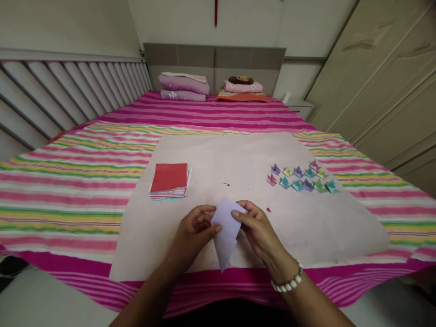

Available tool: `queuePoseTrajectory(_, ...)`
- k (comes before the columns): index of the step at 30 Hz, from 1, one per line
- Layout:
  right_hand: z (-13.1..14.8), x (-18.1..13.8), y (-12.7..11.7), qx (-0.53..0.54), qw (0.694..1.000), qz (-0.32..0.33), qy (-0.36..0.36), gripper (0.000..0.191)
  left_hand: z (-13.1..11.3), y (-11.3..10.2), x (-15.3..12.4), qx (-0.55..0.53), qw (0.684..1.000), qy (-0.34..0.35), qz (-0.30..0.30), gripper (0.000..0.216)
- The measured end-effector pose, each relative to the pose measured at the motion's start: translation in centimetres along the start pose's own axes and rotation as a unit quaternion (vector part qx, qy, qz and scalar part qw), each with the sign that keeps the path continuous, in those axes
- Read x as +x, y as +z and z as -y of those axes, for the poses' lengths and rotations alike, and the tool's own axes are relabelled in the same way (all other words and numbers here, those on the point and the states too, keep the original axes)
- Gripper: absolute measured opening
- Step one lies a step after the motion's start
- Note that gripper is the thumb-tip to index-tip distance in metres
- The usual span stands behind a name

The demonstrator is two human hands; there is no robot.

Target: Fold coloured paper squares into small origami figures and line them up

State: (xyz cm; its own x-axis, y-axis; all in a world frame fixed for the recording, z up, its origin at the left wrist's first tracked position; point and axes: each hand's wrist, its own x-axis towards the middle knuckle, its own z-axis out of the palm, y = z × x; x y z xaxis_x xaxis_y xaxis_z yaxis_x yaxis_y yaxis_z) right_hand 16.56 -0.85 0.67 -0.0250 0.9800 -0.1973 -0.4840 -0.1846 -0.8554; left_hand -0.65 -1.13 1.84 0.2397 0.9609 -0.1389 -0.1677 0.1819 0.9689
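- Basically, paper point(226, 222) sits between both hands, held up over the near part of the mat point(204, 154) on the bed point(132, 161).
- Left hand point(191, 234): pinching the left edge, thumb on the front face, the other fingertips at or behind the edge, partly hidden.
- Right hand point(258, 229): pinching the upper right corner, thumb on the front, fingers wrapping behind.
- Handling, my read: next to no weight, thin, bends easily but should keep a crease. Not slippery; light pressure ought to do. Main risks are crumpling, a tear at a fold, or layers sliding out of line.
- Grip: edges and folded corners, thumb over fingertips, as both hands have it. I'd keep off the tip, it likely bends first.
- Looks: pale lilac, plain, matt. Broad and squarish between the hands, tapering to a point below them, toward the wearer. Fold line across the middle, small step in the edge below the right thumb, so more than one layer. Back face not visible.
- Around: red-topped stack point(169, 178) beyond the left hand; small folded models point(297, 185) beyond and right of the right hand.
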Motion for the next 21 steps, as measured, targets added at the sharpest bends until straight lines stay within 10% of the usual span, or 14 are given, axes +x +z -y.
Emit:
queuePoseTrajectory(3, 0.1, 0.0, -0.2, -0.040, 0.997, -0.016, -0.057, 0.046, 0.5, -0.1, 0.0, 0.012, 0.998, 0.046, -0.033, 0.037)
queuePoseTrajectory(8, 0.1, -0.1, -1.2, -0.148, 0.982, 0.003, -0.114, 0.017, 0.7, -0.2, -0.4, 0.119, 0.985, 0.125, -0.029, 0.012)
queuePoseTrajectory(15, 1.0, -0.8, -1.5, -0.245, 0.958, 0.041, -0.141, 0.034, 0.1, -0.3, -0.5, 0.180, 0.976, 0.089, -0.086, 0.022)
queuePoseTrajectory(21, 1.6, -0.7, -1.3, -0.353, 0.898, 0.043, -0.258, 0.003, 0.9, -0.4, 0.0, 0.184, 0.973, 0.118, -0.067, 0.009)
